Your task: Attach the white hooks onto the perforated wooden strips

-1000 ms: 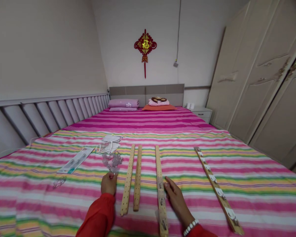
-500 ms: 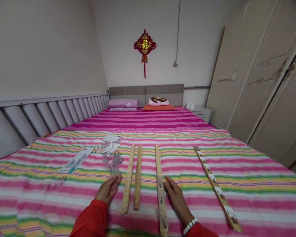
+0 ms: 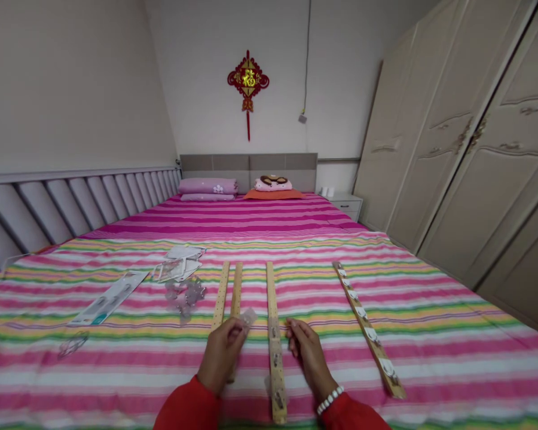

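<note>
My left hand (image 3: 222,355) pinches a small clear plastic piece (image 3: 250,316) over two wooden strips, a left strip with rows of small holes (image 3: 220,294) and a right strip (image 3: 236,289), partly covering both. Just right of them lies a middle wooden strip (image 3: 271,295); clear pads with small metal parts (image 3: 276,359) sit along its near half. My right hand (image 3: 308,355), wearing a white bead bracelet, is closed beside this strip, thumb and fingertips together; whether anything is between them I cannot make out. Farther right lies a wooden strip with white pieces and metal parts (image 3: 361,313).
Left of the strips lie a pile of clear plastic pieces (image 3: 186,295), white cards and packets (image 3: 182,263), a long package (image 3: 110,298) and a thin tangled loop (image 3: 73,344). All rest on the striped bedspread (image 3: 452,334). A railing (image 3: 85,200) borders the bed's left side.
My left hand has moved right from the pile of clear pieces to over the two left strips, carrying one piece. My right hand stays beside the middle strip. The view has turned slightly right.
</note>
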A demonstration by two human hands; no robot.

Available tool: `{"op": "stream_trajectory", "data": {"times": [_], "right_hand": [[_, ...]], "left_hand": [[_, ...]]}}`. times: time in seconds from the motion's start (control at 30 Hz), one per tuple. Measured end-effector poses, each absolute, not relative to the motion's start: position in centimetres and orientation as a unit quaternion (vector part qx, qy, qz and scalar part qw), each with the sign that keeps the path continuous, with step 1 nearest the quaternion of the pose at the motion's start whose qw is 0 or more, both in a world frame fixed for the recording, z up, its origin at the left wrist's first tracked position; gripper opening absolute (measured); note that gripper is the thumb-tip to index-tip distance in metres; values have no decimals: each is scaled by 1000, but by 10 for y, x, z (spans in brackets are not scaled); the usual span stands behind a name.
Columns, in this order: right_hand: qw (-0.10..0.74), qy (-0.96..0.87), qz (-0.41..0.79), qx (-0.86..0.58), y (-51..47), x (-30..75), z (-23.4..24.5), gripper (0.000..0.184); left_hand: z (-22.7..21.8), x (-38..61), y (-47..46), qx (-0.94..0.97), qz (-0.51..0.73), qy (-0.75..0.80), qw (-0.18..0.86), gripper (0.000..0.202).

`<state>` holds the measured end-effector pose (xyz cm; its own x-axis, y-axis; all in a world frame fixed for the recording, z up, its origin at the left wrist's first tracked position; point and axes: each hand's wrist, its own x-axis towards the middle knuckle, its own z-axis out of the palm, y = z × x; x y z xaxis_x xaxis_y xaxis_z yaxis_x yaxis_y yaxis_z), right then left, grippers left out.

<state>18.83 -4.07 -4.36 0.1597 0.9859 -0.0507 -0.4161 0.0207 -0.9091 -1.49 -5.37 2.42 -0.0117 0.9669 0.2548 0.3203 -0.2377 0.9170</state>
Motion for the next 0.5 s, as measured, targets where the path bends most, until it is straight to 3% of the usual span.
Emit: {"op": "stream_trajectory", "data": {"times": [0.17,0.5], "right_hand": [[621,-353,575,-398,-47,182,-26,32],[593,-388,596,-377,-51,182,-15,35]], "left_hand": [[30,6,-59,790,352,461,198,14],[39,21,-62,828,300,429,199,18]]}}
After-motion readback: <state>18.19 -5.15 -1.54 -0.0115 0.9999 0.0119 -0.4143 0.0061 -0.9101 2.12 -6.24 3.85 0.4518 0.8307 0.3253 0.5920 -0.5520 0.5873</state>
